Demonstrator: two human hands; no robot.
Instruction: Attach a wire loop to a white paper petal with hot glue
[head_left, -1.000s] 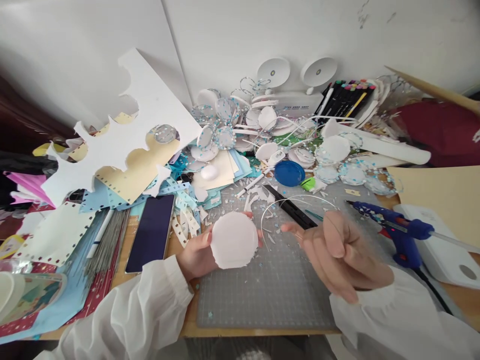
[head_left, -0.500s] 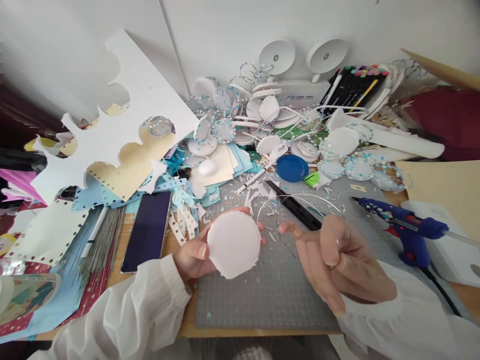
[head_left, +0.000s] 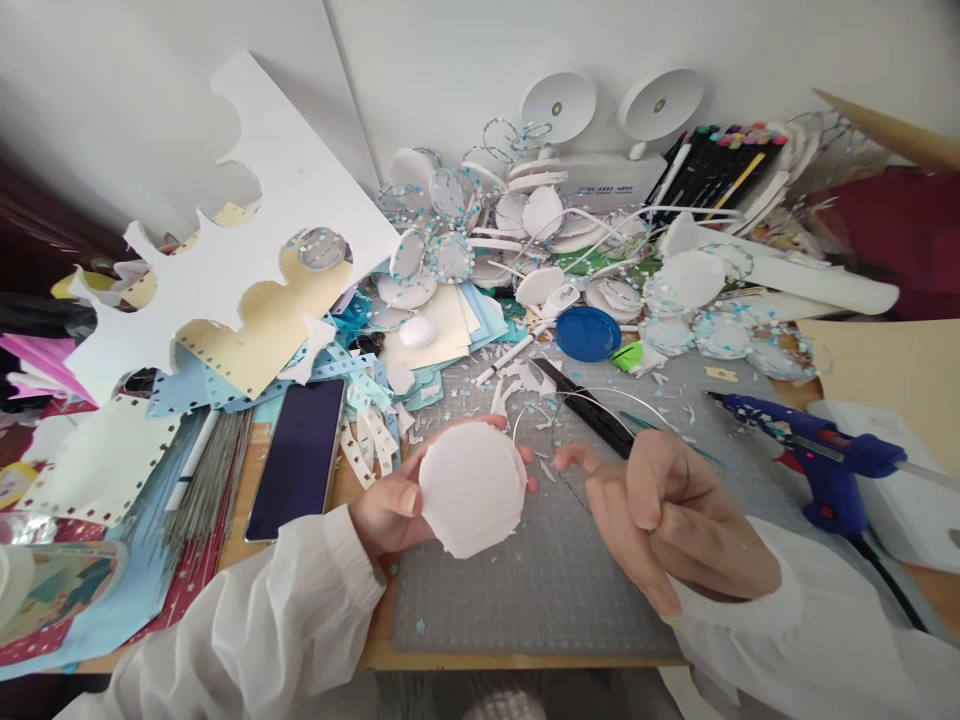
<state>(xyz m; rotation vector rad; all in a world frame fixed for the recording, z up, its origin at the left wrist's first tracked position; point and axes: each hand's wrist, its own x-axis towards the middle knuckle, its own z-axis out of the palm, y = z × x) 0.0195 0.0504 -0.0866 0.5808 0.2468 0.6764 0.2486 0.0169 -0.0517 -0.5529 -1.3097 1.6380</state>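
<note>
My left hand [head_left: 394, 505] grips a white foam disc [head_left: 472, 490] by its edge, thumb at the near left side and fingers behind it. The disc is roughly round, its rim uneven, and its flat face is turned up toward me. From its upper right edge a thin wire [head_left: 592, 390] arcs over to my right hand [head_left: 667, 520], whose fingers are bent and closed on it. The wire's end inside those fingers is hidden. Under both hands lies a grey cutting mat [head_left: 525, 610], with a black utility knife [head_left: 589, 410] on it.
A blue glue gun [head_left: 817, 450] rests at the right. A phone [head_left: 296, 460] and a bundle of wires [head_left: 214, 480] lie left. Behind are a blue lid [head_left: 587, 334], heaped foam discs [head_left: 544, 212], markers [head_left: 720, 175] and a cut foam sheet [head_left: 300, 170]. Scraps litter the mat.
My right hand has shifted slightly left, toward the disc, with the wire still in it. My left hand keeps the disc in nearly the same pose. The whole view has moved a little.
</note>
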